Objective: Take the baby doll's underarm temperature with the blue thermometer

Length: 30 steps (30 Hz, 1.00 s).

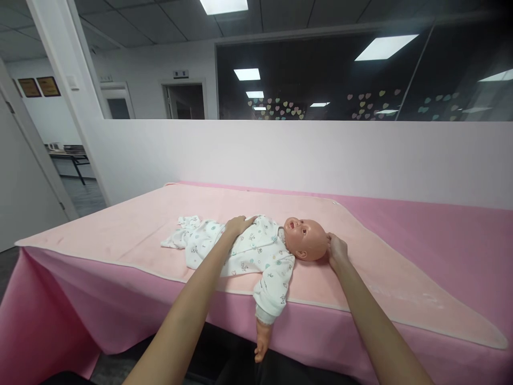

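1 doll beneath left hand

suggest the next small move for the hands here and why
Probably use the left hand to lift the near arm of the doll back onto the peach mat: that arm hangs over the edge, while the right hand is at the crown of the head and the left rests on the doll's front.

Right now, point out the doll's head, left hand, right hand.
Doll's head (pixel 309 240): head camera, side of the head.
Left hand (pixel 239 225): head camera, back of hand.
Right hand (pixel 338 251): head camera, back of hand.
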Each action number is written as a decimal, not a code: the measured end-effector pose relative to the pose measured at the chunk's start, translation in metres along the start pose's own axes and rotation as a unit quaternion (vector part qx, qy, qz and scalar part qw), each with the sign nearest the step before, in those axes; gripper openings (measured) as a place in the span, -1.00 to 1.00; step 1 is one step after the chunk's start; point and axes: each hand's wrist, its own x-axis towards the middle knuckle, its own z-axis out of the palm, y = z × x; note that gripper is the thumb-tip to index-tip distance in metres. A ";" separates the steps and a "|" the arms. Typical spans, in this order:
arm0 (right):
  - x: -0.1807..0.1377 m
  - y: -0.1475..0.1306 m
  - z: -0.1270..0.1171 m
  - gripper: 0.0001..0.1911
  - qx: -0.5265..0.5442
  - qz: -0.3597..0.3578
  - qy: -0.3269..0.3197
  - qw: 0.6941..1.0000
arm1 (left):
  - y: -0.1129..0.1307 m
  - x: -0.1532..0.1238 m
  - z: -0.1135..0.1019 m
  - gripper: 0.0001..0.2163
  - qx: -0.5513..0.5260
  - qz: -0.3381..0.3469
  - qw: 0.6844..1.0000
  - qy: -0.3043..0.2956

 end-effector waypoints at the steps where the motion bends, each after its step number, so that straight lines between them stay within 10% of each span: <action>1: 0.002 -0.002 -0.003 -0.90 0.004 0.006 0.018 1.000 | 0.000 0.000 0.000 -0.25 -0.001 0.000 1.000 0.001; 5: -0.001 -0.009 -0.002 -0.83 0.017 0.007 0.002 1.000 | -0.001 0.001 0.001 -0.25 -0.005 -0.002 1.000 0.001; 11: -0.023 -0.012 0.014 -0.58 0.012 0.108 -0.208 0.972 | -0.001 0.001 0.001 -0.25 -0.006 -0.002 1.000 0.000; 19: -0.034 -0.019 0.014 -0.55 0.040 0.140 -0.259 0.955 | -0.001 0.000 0.001 -0.26 -0.004 0.002 1.000 0.001; 30: -0.011 -0.015 0.003 -0.73 0.070 -0.034 -0.109 0.991 | -0.001 0.000 0.001 -0.29 -0.010 0.002 1.000 0.003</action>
